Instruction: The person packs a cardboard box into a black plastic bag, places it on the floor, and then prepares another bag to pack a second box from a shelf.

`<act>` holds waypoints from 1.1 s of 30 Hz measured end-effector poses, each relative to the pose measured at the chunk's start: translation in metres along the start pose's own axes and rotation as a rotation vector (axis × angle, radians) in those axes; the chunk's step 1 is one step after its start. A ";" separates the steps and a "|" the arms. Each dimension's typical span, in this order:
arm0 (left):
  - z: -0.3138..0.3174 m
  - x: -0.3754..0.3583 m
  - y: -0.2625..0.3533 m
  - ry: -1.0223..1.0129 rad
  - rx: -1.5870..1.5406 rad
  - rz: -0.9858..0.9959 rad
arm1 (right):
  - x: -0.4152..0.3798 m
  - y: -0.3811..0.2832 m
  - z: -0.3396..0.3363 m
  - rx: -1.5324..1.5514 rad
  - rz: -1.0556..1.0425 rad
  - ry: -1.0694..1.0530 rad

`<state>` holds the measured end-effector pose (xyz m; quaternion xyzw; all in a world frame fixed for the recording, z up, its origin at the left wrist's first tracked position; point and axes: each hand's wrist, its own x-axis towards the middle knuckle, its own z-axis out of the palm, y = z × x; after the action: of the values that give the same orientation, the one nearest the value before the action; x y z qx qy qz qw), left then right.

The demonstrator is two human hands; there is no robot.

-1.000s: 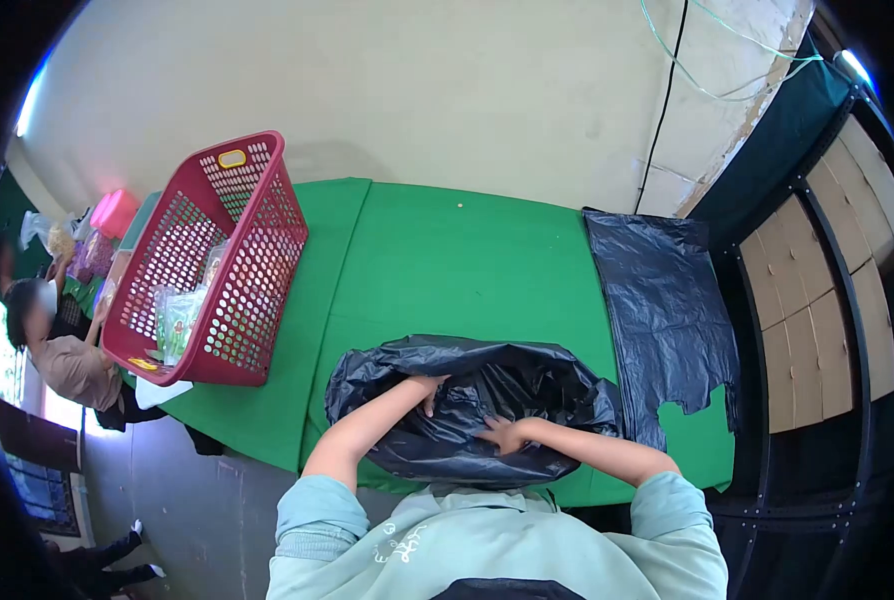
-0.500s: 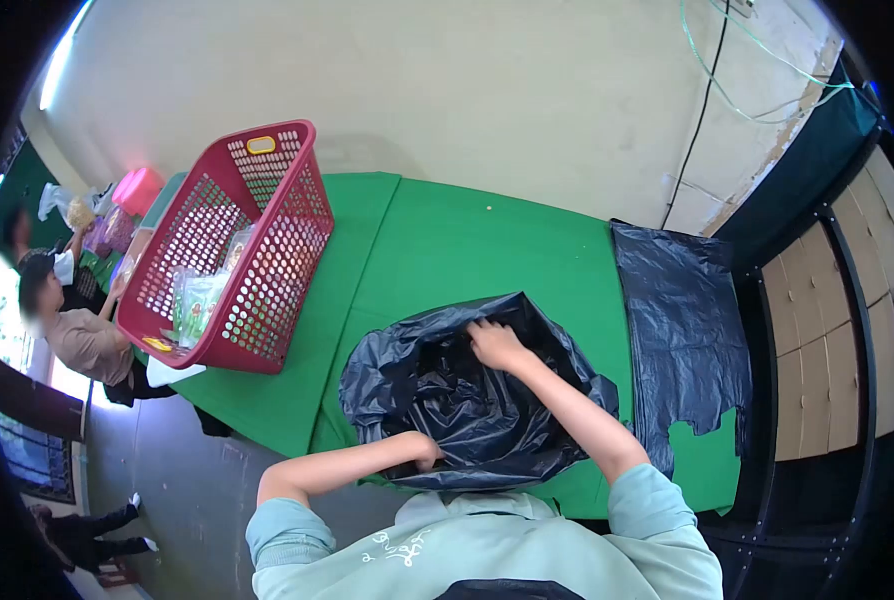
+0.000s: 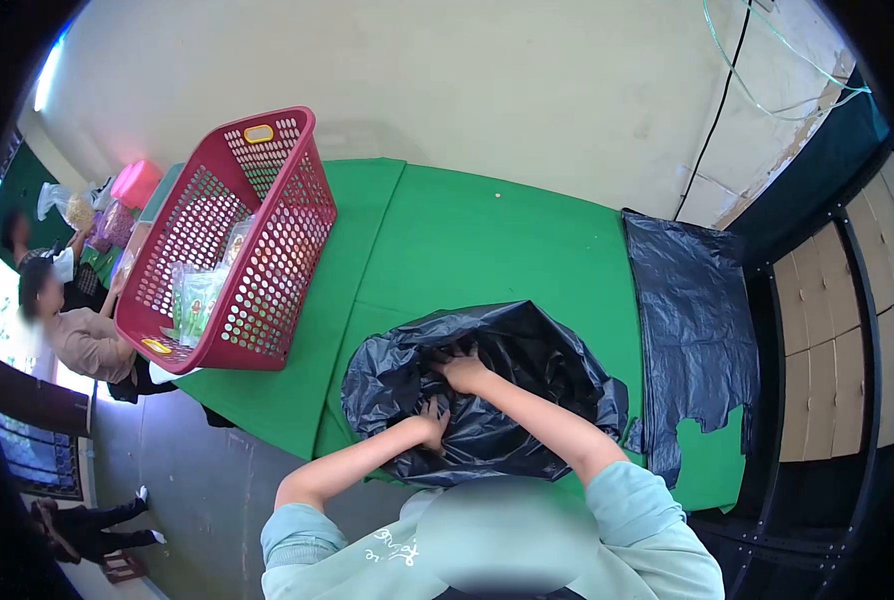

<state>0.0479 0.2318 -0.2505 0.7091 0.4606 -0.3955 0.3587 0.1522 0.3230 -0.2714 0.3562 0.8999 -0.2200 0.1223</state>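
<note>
Hands met on a crumpled black plastic bag [image 3: 527, 385] at the lower middle of the frame, lying on the near edge of the green table [image 3: 467, 250]. The left hand [image 3: 430, 420] pressed its spread fingers onto the bag's near folds, while the right hand [image 3: 463, 372], just above it, curled its fingers into the plastic, gripping a fold. To the right, a second black bag [image 3: 692, 330] lay flat. At upper left stood a red perforated basket [image 3: 267, 260] holding packets [image 3: 195, 300]. Beyond it, at the far left edge, another person [image 3: 72, 335] sat.
</note>
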 end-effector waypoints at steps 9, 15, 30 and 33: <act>0.020 -0.002 0.016 -0.076 0.156 -0.098 | 0.017 0.014 -0.008 -0.170 0.156 -0.142; 0.001 -0.014 0.009 0.093 -0.015 0.010 | -0.006 0.013 0.006 -0.006 0.063 0.064; -0.052 0.061 -0.011 0.335 0.045 -0.070 | -0.145 0.139 0.005 -0.160 0.687 -0.447; -0.058 0.053 -0.011 0.298 0.069 -0.049 | -0.141 0.146 0.005 -0.140 0.667 -0.473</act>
<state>0.0646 0.3052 -0.2745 0.7605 0.5120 -0.3100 0.2518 0.3547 0.3325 -0.2680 0.5586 0.6950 -0.1824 0.4144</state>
